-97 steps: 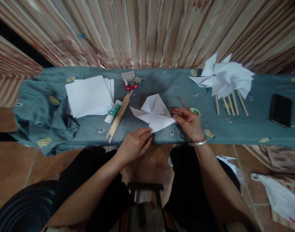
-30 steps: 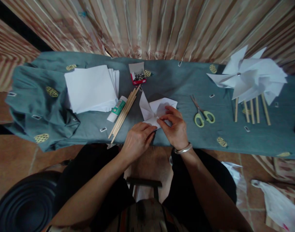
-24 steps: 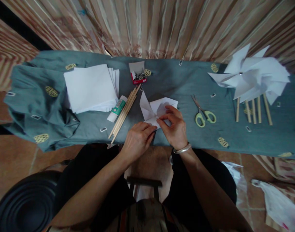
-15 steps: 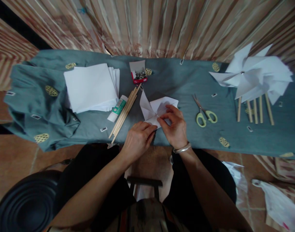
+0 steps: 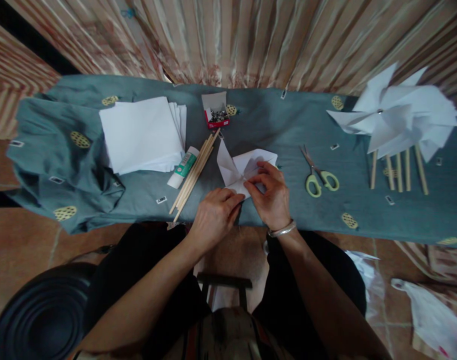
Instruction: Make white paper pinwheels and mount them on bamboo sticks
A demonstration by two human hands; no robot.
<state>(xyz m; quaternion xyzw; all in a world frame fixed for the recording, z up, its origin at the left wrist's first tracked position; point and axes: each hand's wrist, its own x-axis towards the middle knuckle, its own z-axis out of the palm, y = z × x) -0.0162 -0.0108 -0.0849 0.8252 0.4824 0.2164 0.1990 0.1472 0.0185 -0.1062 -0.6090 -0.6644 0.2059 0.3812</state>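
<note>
A white paper pinwheel (image 5: 228,167), partly folded, lies near the front edge of the cloth-covered table. My left hand (image 5: 215,210) grips its near edge, with the thumb and fingers closed on the paper. From the right, my right hand (image 5: 270,192) pinches the paper close to the pinwheel's middle; its fingers hide part of the right side. One blade stands up at the left, and a flatter flap spreads at the back right. A bundle of wooden sticks (image 5: 194,175) and a glue stick (image 5: 183,167) lie left of the paper.
A stack of white paper (image 5: 142,135) lies at the left. Behind the sticks is an open red box (image 5: 216,117) of small metal pins. Scissors (image 5: 318,177) with green handles lie to the right. Several finished pinwheels (image 5: 393,115) on sticks overlap at the far right.
The view has shifted slightly, so the things on the table appear a little displaced. Both hands keep their hold on the paper pinwheel.
</note>
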